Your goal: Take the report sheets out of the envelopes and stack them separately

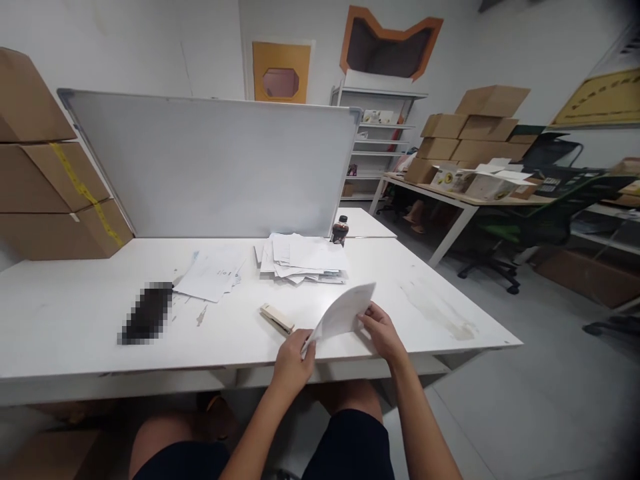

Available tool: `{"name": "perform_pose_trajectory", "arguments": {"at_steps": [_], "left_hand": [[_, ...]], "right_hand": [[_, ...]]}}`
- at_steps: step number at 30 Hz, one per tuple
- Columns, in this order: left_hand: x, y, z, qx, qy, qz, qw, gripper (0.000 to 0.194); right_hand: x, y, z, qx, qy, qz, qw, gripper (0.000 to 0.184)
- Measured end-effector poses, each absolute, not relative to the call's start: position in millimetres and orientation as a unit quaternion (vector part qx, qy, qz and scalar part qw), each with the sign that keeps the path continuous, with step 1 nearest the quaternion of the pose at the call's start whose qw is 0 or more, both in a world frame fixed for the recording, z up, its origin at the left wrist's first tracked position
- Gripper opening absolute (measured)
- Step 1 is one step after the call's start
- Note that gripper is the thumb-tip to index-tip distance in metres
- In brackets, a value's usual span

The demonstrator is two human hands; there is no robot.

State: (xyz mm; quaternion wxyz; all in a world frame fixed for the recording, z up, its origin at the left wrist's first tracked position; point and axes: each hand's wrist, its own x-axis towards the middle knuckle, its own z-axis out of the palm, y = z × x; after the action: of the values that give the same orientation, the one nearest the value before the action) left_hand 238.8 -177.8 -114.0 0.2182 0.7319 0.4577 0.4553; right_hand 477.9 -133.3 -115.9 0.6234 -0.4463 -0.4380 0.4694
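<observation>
Paper [343,313], thin, white and smooth, bowed into a soft curve above the front edge of the white table [225,340], and from my remote post I saw both hands on it! Left hand [295,360]: thumb and fingers pinching the near-left corner. Right hand [380,327]: grasping the opposite edge, fingers curled. One sheet or several, I couldn't tell. Just beyond the left hand lay a slim cream stapler [277,319], angled. Farther back sat a ragged stack of papers [305,259], a dark, rounded bottle [341,230] behind its right end; leftward, loose sheets [213,277] fanned flat near a dark, pixelated patch [149,313]. Brown cardboard boxes [35,233] wore yellow tape [75,180]. Lettering, then: the yellow banner [607,100] on the right carried characters too blurred for me to read.
</observation>
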Motion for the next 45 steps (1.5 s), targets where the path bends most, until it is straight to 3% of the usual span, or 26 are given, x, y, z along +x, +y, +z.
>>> {"name": "perform_pose_trajectory", "arguments": {"at_steps": [4, 7, 10, 14, 17, 23, 31, 36, 45], "left_hand": [[217.5, -186.7, -100.7, 0.708, 0.43, 0.525, 0.194, 0.028], [189.3, -171.2, -92.2, 0.697, 0.435, 0.54, 0.183, 0.036], [168.9, -146.0, -89.4, 0.763, 0.471, 0.407, 0.173, 0.041], [168.4, -134.3, -93.1, 0.817, 0.491, 0.256, 0.162, 0.062], [174.8, -139.1, -95.1, 0.815, 0.501, 0.241, 0.166, 0.061], [173.1, -139.6, -91.0, 0.789, 0.518, 0.246, 0.22, 0.04], [171.4, -140.6, -88.0, 0.801, 0.514, 0.243, 0.19, 0.071], [175.3, -143.6, -92.6, 0.861, 0.427, 0.256, 0.103, 0.046], [183.6, -147.0, -103.1, 0.873, 0.43, 0.22, 0.073, 0.034]], "right_hand": [[478.6, -143.1, -115.9, -0.443, -0.43, 0.484, 0.62, 0.031], [473.8, -154.4, -112.0, -0.459, -0.492, 0.531, 0.516, 0.026], [465.3, -158.4, -104.7, -0.511, -0.553, 0.502, 0.426, 0.022], [458.5, -151.4, -98.2, -0.578, -0.561, 0.44, 0.396, 0.023], [457.5, -148.7, -99.5, -0.598, -0.545, 0.428, 0.403, 0.021], [456.9, -154.1, -102.4, -0.627, -0.42, 0.422, 0.503, 0.024], [457.7, -149.5, -107.1, -0.635, -0.427, 0.405, 0.5, 0.026], [459.8, -148.7, -117.5, -0.634, -0.452, 0.394, 0.488, 0.028], [451.9, -143.7, -110.7, -0.634, -0.437, 0.395, 0.502, 0.027]]}}
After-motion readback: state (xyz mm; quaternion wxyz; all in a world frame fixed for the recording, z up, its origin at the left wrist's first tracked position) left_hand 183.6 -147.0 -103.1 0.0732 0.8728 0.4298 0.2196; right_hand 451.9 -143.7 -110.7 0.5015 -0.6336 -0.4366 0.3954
